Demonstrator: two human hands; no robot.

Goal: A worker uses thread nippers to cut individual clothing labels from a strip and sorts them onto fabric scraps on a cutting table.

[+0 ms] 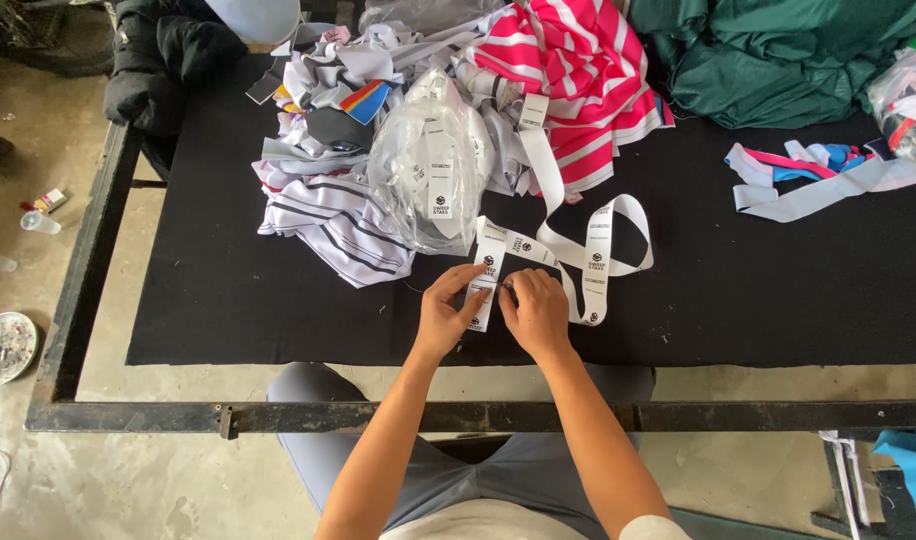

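Both hands pinch the white label strip (498, 262) flat on the black table (778, 290), left hand (446, 312) and right hand (534, 310) almost touching, with its loose loops trailing just right; keeping it taut between the fingertips would likely help.

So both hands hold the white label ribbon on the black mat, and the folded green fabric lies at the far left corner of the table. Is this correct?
Not quite. The head view shows the green fabric at the far right corner; a black garment lies at the far left. The rest holds: the left hand and right hand hold the white label ribbon on the black mat.
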